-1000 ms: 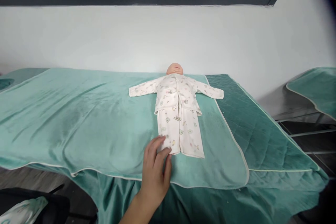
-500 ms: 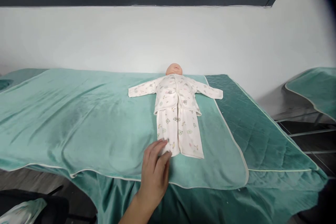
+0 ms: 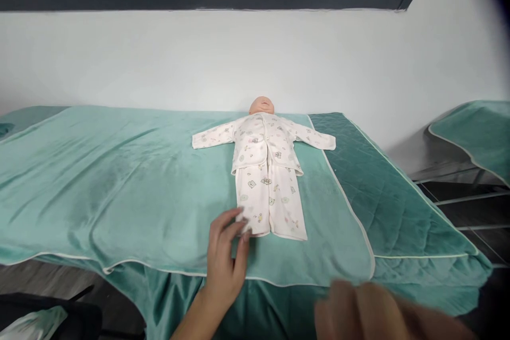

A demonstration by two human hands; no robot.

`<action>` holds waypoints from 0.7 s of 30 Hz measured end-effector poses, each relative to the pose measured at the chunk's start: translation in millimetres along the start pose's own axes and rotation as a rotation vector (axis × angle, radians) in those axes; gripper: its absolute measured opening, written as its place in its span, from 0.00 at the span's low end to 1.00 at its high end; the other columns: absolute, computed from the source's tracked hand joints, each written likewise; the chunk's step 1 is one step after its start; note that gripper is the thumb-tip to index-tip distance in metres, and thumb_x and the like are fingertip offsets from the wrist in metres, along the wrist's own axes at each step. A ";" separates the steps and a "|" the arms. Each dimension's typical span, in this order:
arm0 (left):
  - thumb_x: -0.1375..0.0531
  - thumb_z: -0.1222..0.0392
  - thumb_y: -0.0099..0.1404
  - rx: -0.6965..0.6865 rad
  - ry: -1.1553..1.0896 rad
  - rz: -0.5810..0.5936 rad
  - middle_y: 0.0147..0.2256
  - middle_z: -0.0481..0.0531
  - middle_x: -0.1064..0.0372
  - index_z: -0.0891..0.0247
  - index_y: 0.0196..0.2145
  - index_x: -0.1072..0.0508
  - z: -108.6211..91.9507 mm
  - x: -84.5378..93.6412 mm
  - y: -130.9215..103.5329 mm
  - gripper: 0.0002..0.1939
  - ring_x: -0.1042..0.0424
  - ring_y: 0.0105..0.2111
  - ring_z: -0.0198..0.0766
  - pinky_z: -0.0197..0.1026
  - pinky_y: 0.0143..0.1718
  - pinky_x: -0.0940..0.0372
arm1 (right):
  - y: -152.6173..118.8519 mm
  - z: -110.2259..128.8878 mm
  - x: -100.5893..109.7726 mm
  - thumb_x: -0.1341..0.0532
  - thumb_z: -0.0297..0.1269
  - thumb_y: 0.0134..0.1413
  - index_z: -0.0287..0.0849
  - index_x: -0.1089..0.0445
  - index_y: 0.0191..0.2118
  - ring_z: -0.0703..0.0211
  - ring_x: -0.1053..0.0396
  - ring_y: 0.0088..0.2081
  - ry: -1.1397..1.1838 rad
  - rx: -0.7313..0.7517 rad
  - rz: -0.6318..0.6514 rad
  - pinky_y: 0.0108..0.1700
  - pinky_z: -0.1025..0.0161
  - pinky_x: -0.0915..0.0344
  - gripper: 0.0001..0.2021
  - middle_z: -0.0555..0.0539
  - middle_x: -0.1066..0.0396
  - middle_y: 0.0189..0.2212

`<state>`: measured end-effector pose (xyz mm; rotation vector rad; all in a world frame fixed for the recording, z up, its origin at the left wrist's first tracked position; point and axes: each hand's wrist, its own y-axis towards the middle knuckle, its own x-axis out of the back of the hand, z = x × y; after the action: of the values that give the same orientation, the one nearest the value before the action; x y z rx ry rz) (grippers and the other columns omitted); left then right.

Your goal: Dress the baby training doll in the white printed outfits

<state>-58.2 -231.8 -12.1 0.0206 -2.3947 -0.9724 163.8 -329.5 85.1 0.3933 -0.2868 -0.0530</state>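
A baby doll (image 3: 262,105) lies on its back, with its head toward the wall. It wears a white printed jacket (image 3: 255,141), sleeves stretched out to both sides, and matching trousers (image 3: 287,202); its hands and feet do not show. My left hand (image 3: 225,255) hovers at or just touches the hem of the trouser leg on the left, fingers curved and apart; contact is unclear. Low on the right, my right hand (image 3: 370,308) is smeared by motion. It is over the front edge of the bed, apart from the doll, and its fingers cannot be made out.
A light green blanket (image 3: 131,186) with a pale border spreads under the doll. Beneath it is a darker quilted cover (image 3: 382,207). A white wall (image 3: 179,64) stands behind the bed. On the right is another green-covered surface (image 3: 478,127); a white-and-green bundle (image 3: 35,324) sits lower left.
My right hand has come into view at the lower right. My left hand has shifted slightly left and its fingers have spread. The doll has not visibly moved on the blanket.
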 end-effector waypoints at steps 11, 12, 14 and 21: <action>0.44 0.48 0.68 0.545 -0.231 0.007 0.55 0.56 0.31 0.58 0.52 0.30 50.9 -8.0 118.0 0.18 0.34 0.57 0.44 0.45 0.55 0.35 | 139.5 -117.5 6.0 0.42 0.53 0.60 0.44 0.34 0.55 0.46 0.36 0.59 -0.309 -0.203 -0.315 0.58 0.46 0.37 0.23 0.39 0.32 0.55; 0.44 0.48 0.68 0.540 -0.226 0.035 0.55 0.56 0.31 0.58 0.53 0.30 52.9 -10.0 125.2 0.19 0.33 0.57 0.44 0.44 0.54 0.36 | 145.0 -125.7 5.0 0.43 0.53 0.61 0.42 0.34 0.55 0.45 0.36 0.58 -0.361 -0.232 -0.307 0.59 0.46 0.38 0.24 0.38 0.32 0.55; 0.45 0.47 0.69 0.500 -0.207 0.098 0.52 0.55 0.28 0.58 0.51 0.28 55.8 -14.0 131.9 0.19 0.31 0.53 0.44 0.44 0.52 0.35 | 149.3 -134.5 0.0 0.45 0.52 0.61 0.41 0.35 0.56 0.45 0.35 0.56 -0.416 -0.294 -0.265 0.58 0.46 0.39 0.24 0.37 0.31 0.54; 0.49 0.48 0.71 0.342 -0.042 0.211 0.39 0.51 0.26 0.59 0.39 0.27 58.5 -20.0 117.6 0.15 0.30 0.40 0.42 0.43 0.43 0.38 | 132.6 -127.1 -19.1 0.48 0.51 0.62 0.42 0.35 0.56 0.47 0.33 0.53 -0.468 -0.334 -0.191 0.55 0.50 0.37 0.24 0.39 0.32 0.54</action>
<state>-48.4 -103.3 20.2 -0.1249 -2.5126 -0.4654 181.3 -158.0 18.7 0.0684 -0.6912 -0.3786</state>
